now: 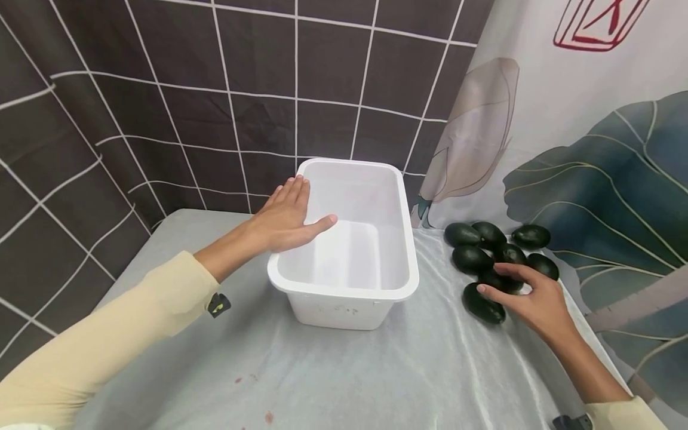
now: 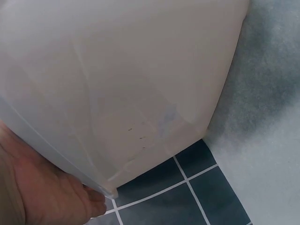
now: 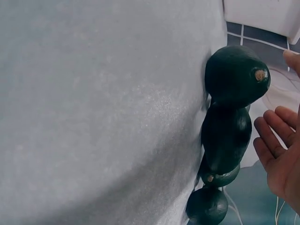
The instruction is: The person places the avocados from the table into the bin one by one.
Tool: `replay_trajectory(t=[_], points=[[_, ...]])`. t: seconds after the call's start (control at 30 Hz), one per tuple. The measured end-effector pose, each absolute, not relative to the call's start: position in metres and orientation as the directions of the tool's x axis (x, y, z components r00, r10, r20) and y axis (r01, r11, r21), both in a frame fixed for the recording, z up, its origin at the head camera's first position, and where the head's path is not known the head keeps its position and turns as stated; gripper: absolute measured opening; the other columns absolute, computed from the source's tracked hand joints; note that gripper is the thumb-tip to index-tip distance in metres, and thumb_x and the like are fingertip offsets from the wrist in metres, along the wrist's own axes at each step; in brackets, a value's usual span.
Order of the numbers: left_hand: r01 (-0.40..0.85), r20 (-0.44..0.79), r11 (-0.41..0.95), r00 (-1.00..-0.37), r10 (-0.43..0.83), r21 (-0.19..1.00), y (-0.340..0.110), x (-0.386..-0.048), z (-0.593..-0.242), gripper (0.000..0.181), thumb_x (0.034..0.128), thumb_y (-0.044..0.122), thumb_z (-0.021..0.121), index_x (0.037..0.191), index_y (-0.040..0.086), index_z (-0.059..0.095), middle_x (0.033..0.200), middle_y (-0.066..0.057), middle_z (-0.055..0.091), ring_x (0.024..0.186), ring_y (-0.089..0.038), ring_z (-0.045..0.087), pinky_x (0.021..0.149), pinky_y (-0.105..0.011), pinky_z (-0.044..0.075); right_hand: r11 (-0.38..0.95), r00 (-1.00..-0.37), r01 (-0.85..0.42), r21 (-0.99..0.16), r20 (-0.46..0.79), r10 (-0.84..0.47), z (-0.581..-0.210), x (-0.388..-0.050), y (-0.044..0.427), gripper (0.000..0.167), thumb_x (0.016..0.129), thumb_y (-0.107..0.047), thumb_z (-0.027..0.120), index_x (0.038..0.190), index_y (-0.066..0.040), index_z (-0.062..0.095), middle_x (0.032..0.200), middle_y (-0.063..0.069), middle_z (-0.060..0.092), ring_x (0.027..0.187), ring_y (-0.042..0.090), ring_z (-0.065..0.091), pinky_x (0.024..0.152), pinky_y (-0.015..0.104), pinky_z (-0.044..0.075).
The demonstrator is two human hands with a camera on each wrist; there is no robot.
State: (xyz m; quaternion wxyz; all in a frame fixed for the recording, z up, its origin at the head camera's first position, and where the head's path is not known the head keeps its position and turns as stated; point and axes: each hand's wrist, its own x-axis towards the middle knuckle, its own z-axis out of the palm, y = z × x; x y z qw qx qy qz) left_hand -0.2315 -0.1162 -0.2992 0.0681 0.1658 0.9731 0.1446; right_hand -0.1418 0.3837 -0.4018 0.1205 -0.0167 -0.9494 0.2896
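My left hand [image 1: 287,218] lies with straight fingers on the left rim of a white plastic basin [image 1: 344,309], its thumb reaching over the inside. In the left wrist view the outer wall of the basin [image 2: 140,84] fills most of the picture, with part of the hand [image 2: 51,192] against the rim. Over a cluster of dark green avocados [image 1: 472,260] at the right hovers my right hand [image 1: 532,298], thumb and fingers apart near the front avocado [image 1: 484,304]. The right wrist view shows a gap between the fingers and the nearest avocado [image 3: 232,77].
A pale grey cloth [image 1: 344,376] covers the table. Behind the basin hangs a dark curtain with a white grid [image 1: 258,119]. A white curtain with leaf prints [image 1: 596,179] stands close behind and right of the avocados.
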Motion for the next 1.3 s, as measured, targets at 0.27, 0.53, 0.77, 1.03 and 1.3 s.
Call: replay_trajectory(t=[0.27,0.53,0.77,1.03,1.3], points=[[0.299,-0.081,0.908,-0.938,0.336,0.294,-0.115,-0.232,-0.300,0.115,0.1092,0.080,0.035,0.179,-0.005,0.000,0.190,-0.022,-0.007,0.180,-0.039,-0.006,0.147,-0.053,-0.002,0.832,-0.969,-0.021,-0.554,0.216,0.119,-0.405,-0.139,0.386,0.057,0.086,-0.052,0.099,0.129,-0.018,0.083,0.121,-0.002,0.081,0.104,-0.024,0.050,0.087,0.024,0.044],[0.296,-0.080,0.910,-0.940,0.332,0.291,-0.116,-0.233,-0.301,0.116,0.1086,0.081,0.035,0.179,-0.005,-0.001,0.190,-0.022,-0.007,0.180,-0.040,-0.005,0.147,-0.054,-0.002,0.841,-0.969,-0.010,-0.541,0.212,0.126,-0.408,-0.139,0.386,0.055,0.082,-0.054,0.102,0.119,-0.017,0.086,0.111,0.002,0.087,0.087,-0.017,0.063,0.075,0.016,0.045],[0.292,-0.085,0.909,-0.940,0.330,0.298,-0.116,-0.233,-0.301,0.117,0.1078,0.081,0.037,0.179,-0.004,-0.001,0.190,-0.021,-0.007,0.180,-0.039,-0.006,0.147,-0.053,-0.003,0.849,-0.972,-0.016,-0.528,0.206,0.110,-0.414,-0.138,0.386,0.061,0.079,-0.053,0.103,0.119,-0.011,0.086,0.116,0.012,0.087,0.085,-0.023,0.060,0.072,0.008,0.045],[0.292,-0.088,0.910,-0.940,0.330,0.294,-0.117,-0.232,-0.301,0.116,0.1083,0.080,0.037,0.179,-0.004,0.000,0.190,-0.022,-0.007,0.180,-0.040,-0.006,0.147,-0.054,-0.002,0.861,-0.989,0.019,-0.509,0.114,0.089,-0.415,-0.138,0.388,0.077,0.077,-0.059,0.103,0.134,-0.011,0.082,0.133,0.020,0.082,0.107,0.009,0.080,0.078,0.020,0.052],[0.294,-0.089,0.909,-0.939,0.333,0.295,-0.116,-0.233,-0.301,0.116,0.1084,0.080,0.036,0.179,-0.004,-0.001,0.190,-0.022,-0.008,0.179,-0.040,-0.006,0.147,-0.054,-0.003,0.902,-0.995,-0.041,-0.429,0.104,0.004,-0.415,-0.137,0.391,0.090,0.075,-0.052,0.105,0.143,-0.002,0.076,0.140,0.044,0.069,0.116,0.056,0.073,0.085,0.058,0.058]])
